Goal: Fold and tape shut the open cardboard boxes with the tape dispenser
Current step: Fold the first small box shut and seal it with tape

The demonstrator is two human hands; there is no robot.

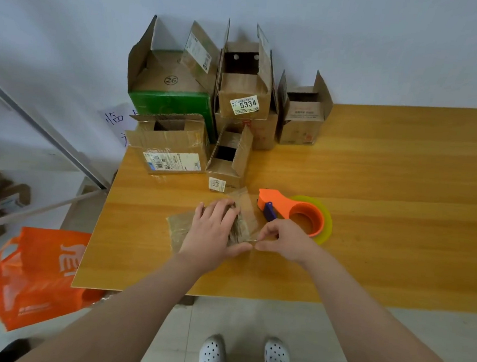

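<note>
My left hand (212, 232) lies flat on a crumpled cardboard box (177, 227) by the table's (376, 178) front edge. My right hand (282, 239) pinches its glossy tape (252, 221).

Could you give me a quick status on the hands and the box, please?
Left hand presses small box. Right hand pinches tape at its edge. Tape dispenser lies beside, nothing blocking.

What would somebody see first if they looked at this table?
The bright orange tape dispenser, lying on the wooden table just right of the middle, catches the eye first. Next to it, the left hand presses down a small flat box while the right hand pinches what looks like clear tape at its edge. Behind, open cardboard boxes stand piled against the wall.
</note>
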